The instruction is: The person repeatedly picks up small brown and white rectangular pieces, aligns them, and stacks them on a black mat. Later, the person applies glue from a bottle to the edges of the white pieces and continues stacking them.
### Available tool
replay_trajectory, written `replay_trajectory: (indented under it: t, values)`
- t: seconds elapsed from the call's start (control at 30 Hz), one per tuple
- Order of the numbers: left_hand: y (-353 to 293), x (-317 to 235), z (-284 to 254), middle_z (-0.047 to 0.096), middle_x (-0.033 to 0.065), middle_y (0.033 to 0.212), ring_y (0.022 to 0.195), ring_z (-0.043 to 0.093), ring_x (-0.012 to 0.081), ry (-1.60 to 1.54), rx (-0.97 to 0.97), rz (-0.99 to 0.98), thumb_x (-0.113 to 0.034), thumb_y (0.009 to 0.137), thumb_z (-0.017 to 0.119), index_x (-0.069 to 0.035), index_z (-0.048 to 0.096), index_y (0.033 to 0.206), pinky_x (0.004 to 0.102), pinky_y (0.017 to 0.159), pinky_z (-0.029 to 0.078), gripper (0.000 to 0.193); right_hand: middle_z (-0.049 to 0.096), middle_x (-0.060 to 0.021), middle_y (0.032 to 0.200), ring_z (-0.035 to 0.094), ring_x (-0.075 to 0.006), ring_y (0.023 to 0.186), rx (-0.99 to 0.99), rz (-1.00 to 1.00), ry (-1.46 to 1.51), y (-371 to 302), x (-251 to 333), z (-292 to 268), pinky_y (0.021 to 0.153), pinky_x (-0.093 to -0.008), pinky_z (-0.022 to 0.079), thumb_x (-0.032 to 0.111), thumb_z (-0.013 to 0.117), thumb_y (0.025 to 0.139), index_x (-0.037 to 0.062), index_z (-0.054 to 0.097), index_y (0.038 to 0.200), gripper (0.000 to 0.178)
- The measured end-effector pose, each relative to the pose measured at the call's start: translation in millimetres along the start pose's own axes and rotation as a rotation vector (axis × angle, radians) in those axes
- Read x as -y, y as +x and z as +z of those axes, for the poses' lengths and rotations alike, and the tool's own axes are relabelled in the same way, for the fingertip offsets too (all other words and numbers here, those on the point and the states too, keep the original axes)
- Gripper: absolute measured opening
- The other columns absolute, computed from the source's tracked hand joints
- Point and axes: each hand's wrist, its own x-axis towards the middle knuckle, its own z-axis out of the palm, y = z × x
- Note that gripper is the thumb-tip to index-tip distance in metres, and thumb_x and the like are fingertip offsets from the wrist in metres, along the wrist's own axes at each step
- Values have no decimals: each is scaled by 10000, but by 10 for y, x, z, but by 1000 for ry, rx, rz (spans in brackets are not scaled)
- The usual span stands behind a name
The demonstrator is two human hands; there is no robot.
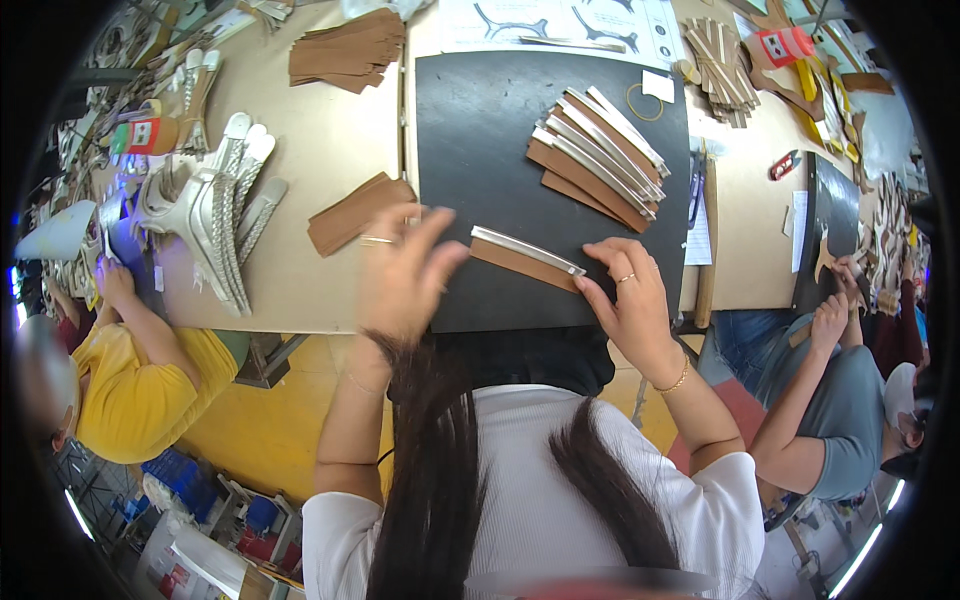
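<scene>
Left hand (403,268): raised just above the near edge of the black mat (480,150), fingers spread and slightly blurred, ring on one finger, holding nothing; fingertips just beside the left end of the strip. Right hand (628,300): fingers curled, thumb and fingertips pinching the right end of the strip, ring and bracelet worn. Brown strip with silver edge (526,260): lies flat on the mat between the two hands, slanting down to the right, its right end in the right hand's grip. Small brown stack (355,213): on the table (330,130), just left of the left hand. Fanned pile of brown and silver strips (600,155): farther back on the mat, well apart from both hands. Silver strap pieces (215,215): far left. Second brown stack (350,50): at the far edge.
</scene>
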Motion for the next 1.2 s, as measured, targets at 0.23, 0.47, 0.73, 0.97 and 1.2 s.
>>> replay_trajectory:
  t: [0.23, 0.47, 0.73, 0.97, 1.2]
  values:
    - [-99, 694, -466, 582, 151, 1094, 997, 576, 313, 288, -288, -308, -205, 919, 690, -2, 664, 1212, 389, 919, 449, 358, 564, -83, 992, 563, -281, 897, -74, -28, -15, 141, 23, 73, 773, -386, 423, 169, 778, 794, 53, 632, 982, 265]
    - [-142, 785, -380, 603, 162, 1085, 1025, 585, 309, 262, -319, -342, -231, 923, 690, 21, 656, 1224, 389, 899, 459, 393, 566, -62, 981, 555, -252, 943, -55, -10, -45, 164, 24, 72, 810, -386, 415, 188, 754, 816, 79, 660, 925, 181]
    - [-145, 786, -328, 642, 146, 1055, 962, 632, 284, 262, -412, -345, -186, 881, 735, 16, 688, 1162, 388, 870, 478, 349, 569, -65, 914, 547, -255, 909, -40, 24, 17, 267, 74, -103, 808, -377, 395, 165, 754, 817, 77, 643, 834, 143]
    - [-110, 781, -355, 668, 149, 1014, 930, 646, 275, 210, -424, -372, -194, 891, 717, 16, 708, 1102, 380, 852, 488, 298, 601, -105, 1099, 575, -316, 985, -369, -54, -185, 886, -233, -504, 873, -380, 470, 155, 763, 839, 36, 688, 926, 165]
    - [-74, 755, -391, 674, 140, 993, 896, 645, 265, 206, -410, -359, -180, 862, 747, 9, 706, 1036, 366, 831, 489, 260, 676, -81, 979, 641, -279, 959, -191, -374, -322, 2275, -514, -225, 850, -398, 524, 200, 691, 877, 71, 748, 944, 157]
